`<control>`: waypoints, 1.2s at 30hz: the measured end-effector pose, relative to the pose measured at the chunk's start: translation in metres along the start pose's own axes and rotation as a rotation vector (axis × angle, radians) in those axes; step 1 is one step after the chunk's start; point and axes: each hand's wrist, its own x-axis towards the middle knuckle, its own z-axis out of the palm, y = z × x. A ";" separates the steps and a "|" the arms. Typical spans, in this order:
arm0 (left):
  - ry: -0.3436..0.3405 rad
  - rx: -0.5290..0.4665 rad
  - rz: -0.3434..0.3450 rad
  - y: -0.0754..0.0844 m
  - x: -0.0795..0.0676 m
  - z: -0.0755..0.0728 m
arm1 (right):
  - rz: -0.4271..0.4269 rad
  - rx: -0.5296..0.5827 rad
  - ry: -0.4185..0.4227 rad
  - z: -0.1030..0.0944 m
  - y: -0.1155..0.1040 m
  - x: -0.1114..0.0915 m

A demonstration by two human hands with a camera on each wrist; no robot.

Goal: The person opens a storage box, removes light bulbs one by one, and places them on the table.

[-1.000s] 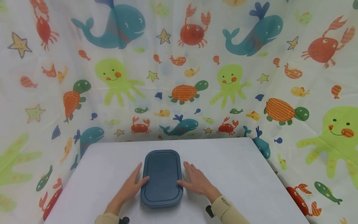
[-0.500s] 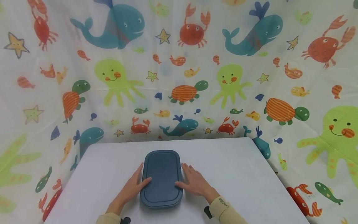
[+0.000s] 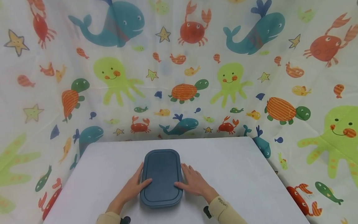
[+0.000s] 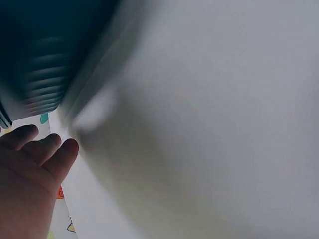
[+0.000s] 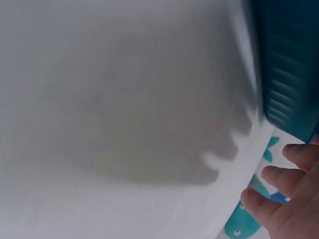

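Note:
A dark blue rectangular lidded box (image 3: pixel 161 174) with rounded corners lies flat on the white table, its long side pointing away from me. My left hand (image 3: pixel 133 186) is at its left side, thumb over the lid's edge and fingers stretched forward along the wall. On the opposite side my right hand (image 3: pixel 195 183) mirrors this, its thumb on the lid. Both wrist views show ribbed box walls; in the left wrist view the fingers (image 4: pixel 62 157) are extended near the box's lower corner. Loosely straight fingers (image 5: pixel 261 204) also show in the right wrist view.
The white table (image 3: pixel 229 168) extends to both sides of the box and behind it. A curtain (image 3: pixel 179 71) printed with sea animals hangs behind the table and around its sides. Dark wrist-worn pieces (image 3: pixel 207 212) show by the cream sleeves (image 3: pixel 226 211).
Both hands have moved slightly inward, and their thumbs reach farther over the lid. The box stays in place on the table; the view has shifted a little.

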 end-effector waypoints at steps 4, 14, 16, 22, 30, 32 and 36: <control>-0.013 -0.012 -0.009 0.000 -0.002 0.000 | 0.006 -0.008 -0.008 0.001 0.000 0.001; -0.031 -0.035 0.001 0.002 -0.004 -0.001 | 0.015 -0.005 -0.014 0.001 -0.003 0.000; -0.032 -0.035 0.001 0.002 -0.004 -0.001 | 0.012 0.001 -0.011 0.002 -0.003 0.000; -0.033 -0.049 -0.004 0.001 -0.004 -0.002 | 0.000 0.021 -0.008 0.004 -0.001 0.001; -0.039 -0.052 -0.006 0.000 -0.003 -0.001 | 0.008 0.025 -0.015 0.004 0.000 0.001; -0.040 -0.056 -0.004 0.000 -0.004 -0.001 | 0.011 0.028 -0.020 0.004 0.001 0.001; -0.050 -0.061 -0.019 0.000 -0.004 -0.001 | 0.012 0.032 -0.024 0.006 0.002 0.002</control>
